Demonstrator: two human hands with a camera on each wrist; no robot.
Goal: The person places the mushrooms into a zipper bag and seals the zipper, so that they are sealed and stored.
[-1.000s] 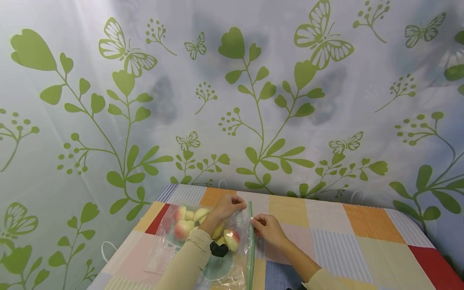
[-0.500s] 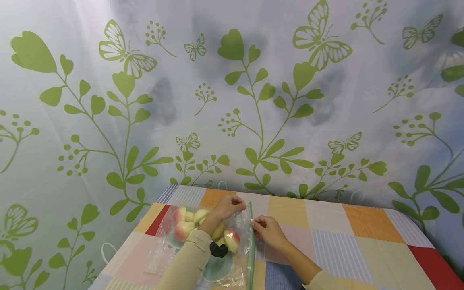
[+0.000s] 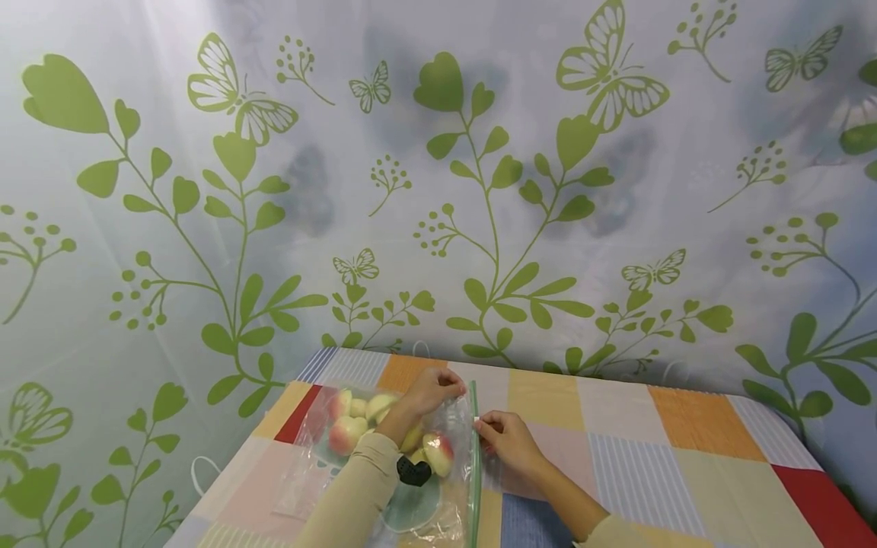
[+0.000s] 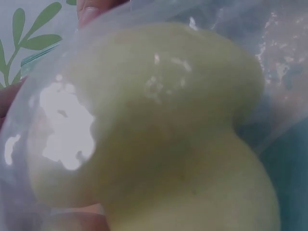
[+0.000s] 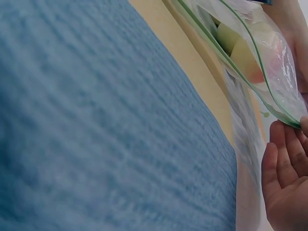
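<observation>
A clear plastic zip bag [image 3: 452,498] with a green closure strip [image 3: 474,472] lies on the table. Inside it are several rounded pale-yellow fruits with red patches [image 3: 348,435], resembling peaches. My left hand [image 3: 432,390] pinches the bag beside the far end of the strip. With thumb and index finger my right hand [image 3: 508,438] pinches a small white slider [image 3: 476,418] on the strip. From the right wrist view, the bag's mouth gapes between two green edges, which meet at the right hand [image 5: 288,178]. Fruit under plastic [image 4: 183,120] fills the left wrist view.
A patchwork-patterned cloth [image 3: 651,472] covers the table. Behind it hangs a pale curtain [image 3: 384,228] printed with green leaves and butterflies. Pale green rounded shapes [image 3: 411,508] show through the bag. A black object [image 3: 414,472] sits by the left wrist.
My right hand has shifted slightly along the strip towards the near side, with the white slider. The left hand and the fruit stay in place.
</observation>
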